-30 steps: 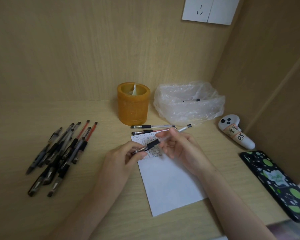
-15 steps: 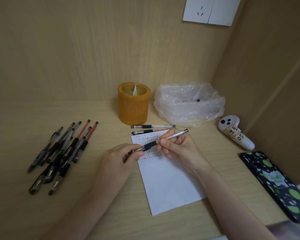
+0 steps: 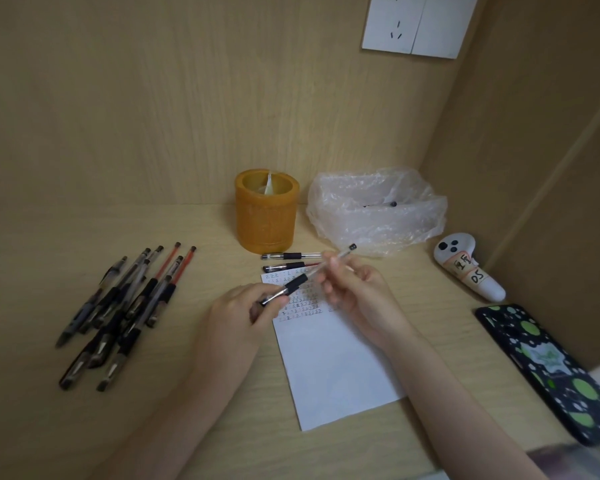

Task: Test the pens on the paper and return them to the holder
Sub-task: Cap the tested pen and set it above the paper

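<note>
**A:** how's it going?

**B:** left hand [image 3: 243, 311] and right hand [image 3: 355, 289] are both gripping one pen [image 3: 300, 281] over the paper [image 3: 333, 368] (few rows scribbled). Pile [image 3: 125, 306] is waiting, holder [image 3: 266, 223] is showing no pens, so I'm guessing it's early.

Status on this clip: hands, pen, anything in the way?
Left hand pinches pen tip; right hand holds barrel. Pen above paper. Holder behind, two loose pens before it.

Bare left forearm [image 3: 174, 410], bare right forearm [image 3: 447, 386]
</note>
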`<state>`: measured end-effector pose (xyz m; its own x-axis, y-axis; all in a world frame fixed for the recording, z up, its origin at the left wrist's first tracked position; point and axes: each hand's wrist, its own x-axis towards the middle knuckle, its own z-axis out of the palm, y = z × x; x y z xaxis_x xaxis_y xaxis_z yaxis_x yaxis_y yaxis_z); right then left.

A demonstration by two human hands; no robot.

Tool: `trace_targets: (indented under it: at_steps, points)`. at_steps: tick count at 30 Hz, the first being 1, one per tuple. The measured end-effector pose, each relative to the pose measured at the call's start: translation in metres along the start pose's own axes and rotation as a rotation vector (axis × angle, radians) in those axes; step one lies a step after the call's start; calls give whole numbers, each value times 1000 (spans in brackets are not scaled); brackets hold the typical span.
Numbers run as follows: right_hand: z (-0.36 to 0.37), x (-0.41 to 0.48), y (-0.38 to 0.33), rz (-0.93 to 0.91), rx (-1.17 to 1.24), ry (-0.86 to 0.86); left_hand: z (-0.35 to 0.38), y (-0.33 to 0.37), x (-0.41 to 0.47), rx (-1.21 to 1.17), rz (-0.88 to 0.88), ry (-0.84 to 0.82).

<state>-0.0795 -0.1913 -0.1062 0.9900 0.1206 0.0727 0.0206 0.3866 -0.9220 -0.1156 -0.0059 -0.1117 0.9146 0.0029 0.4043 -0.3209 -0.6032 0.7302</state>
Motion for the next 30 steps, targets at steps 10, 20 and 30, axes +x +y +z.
trace_targets:
  at_steps: [10, 20, 30]
  points:
    - [-13, 7, -2, -10, 19, 191, -19, -15, 7, 357, -14, 49]
    - [-9, 5, -7, 33, 193, 220, -24, -40, 12, 628, -170, 18]
    - [-5, 0, -8, 24, 16, 147, -26, -41, 14, 677, -171, 30]
